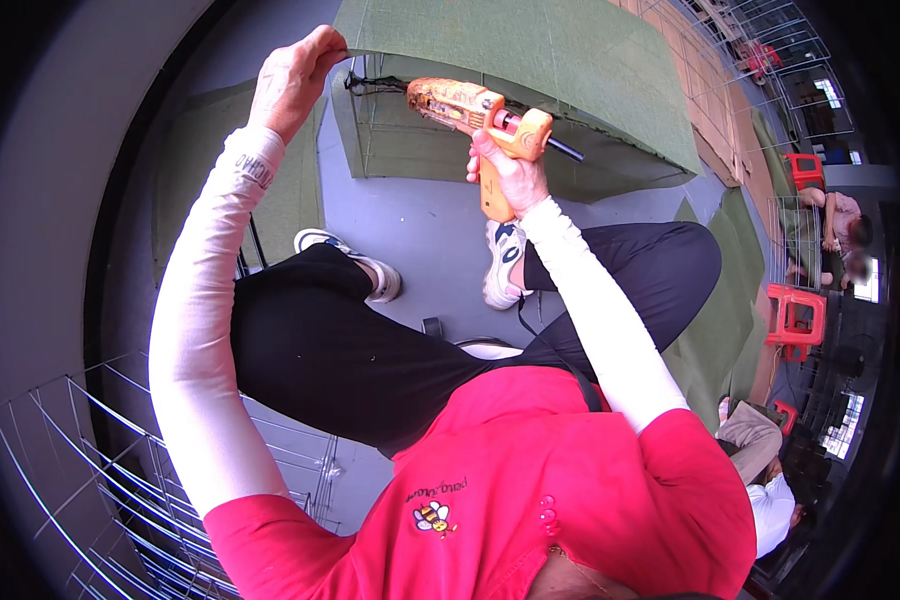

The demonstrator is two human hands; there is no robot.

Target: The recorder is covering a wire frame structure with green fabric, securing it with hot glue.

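Note:
With thumb and fingers pinched together, my left hand point(295, 78) holds the near-left corner of a green fabric sheet point(530, 42) that covers a wire frame point(368, 130). My right hand point(512, 172) is wrapped round the grip of an orange glue gun point(458, 98). Its nose is crusted brown and points left toward the frame, below the sheet's edge. A dark rod point(567, 150) sticks out of its rear. Dark strands point(375, 84) hang between the nose and the frame's left side; whether they touch the nose I cannot tell.
A wire grid rack point(90, 480) stands at lower left. More green fabric point(715, 340) lies to the right, and another green panel point(232, 150) to the left. Red stools point(798, 318) and other people point(842, 222) are at the far right. My shoes point(505, 265) rest on the grey floor.

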